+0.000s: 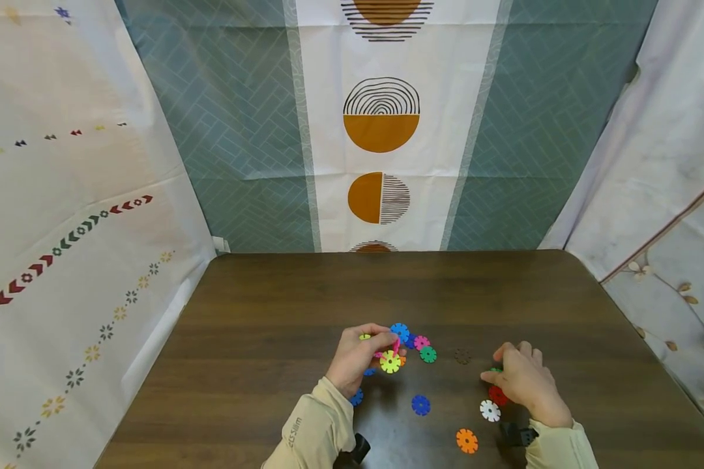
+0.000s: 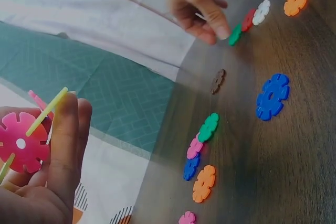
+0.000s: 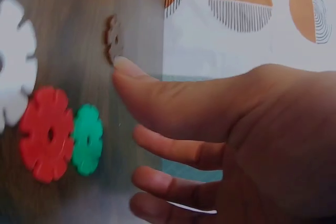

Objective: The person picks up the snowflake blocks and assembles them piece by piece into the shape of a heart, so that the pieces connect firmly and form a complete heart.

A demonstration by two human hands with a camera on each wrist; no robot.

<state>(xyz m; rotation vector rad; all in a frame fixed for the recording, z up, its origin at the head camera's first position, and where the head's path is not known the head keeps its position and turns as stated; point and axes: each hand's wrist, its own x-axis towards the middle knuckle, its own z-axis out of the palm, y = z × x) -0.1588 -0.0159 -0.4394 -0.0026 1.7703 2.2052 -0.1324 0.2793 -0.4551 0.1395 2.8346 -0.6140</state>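
My left hand (image 1: 358,357) holds several notched plastic discs slotted together above the table. A pink disc (image 2: 23,142) with yellow-green ones standing edge-on in it shows in the left wrist view, and a yellow-green disc (image 1: 390,362) faces the head camera. My right hand (image 1: 525,381) hovers with loosely bent fingers and nothing between them. Near it lie a green disc (image 3: 87,140), a red disc (image 3: 47,135) and a white disc (image 1: 489,410). Beyond its thumb tip in the right wrist view is a brown disc (image 3: 113,40).
On the dark wooden table (image 1: 270,293) lie an orange disc (image 1: 467,441) near the front and a blue disc (image 1: 420,405) between the hands. A group including a green disc (image 1: 427,354) and a pink disc (image 1: 422,342) lies beyond the left hand. Cloths hang around the table.
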